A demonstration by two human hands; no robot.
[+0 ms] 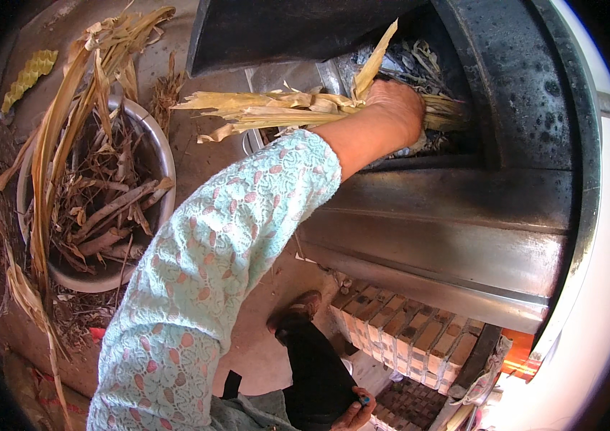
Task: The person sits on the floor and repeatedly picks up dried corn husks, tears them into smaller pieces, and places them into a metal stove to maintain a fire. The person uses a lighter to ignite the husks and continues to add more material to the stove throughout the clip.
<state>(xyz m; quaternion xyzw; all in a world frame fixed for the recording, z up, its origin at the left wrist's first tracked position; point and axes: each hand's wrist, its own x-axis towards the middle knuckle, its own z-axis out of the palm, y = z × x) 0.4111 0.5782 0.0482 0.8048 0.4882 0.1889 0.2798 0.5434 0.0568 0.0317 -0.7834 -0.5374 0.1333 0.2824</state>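
Big stove (441, 244) gapes; husks (269, 111) poke into its mouth, long ends sticking out. Look light, stiff, brittle; best gathered firmly mid-length. Left hand (395, 100) clenches them there! Right hand (351, 416), low down: grip, can't tell.

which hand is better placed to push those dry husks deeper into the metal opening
Probably the left hand: it grips the dry husks right at the metal opening. The right hand is well away from it, beside the dark-clothed leg.
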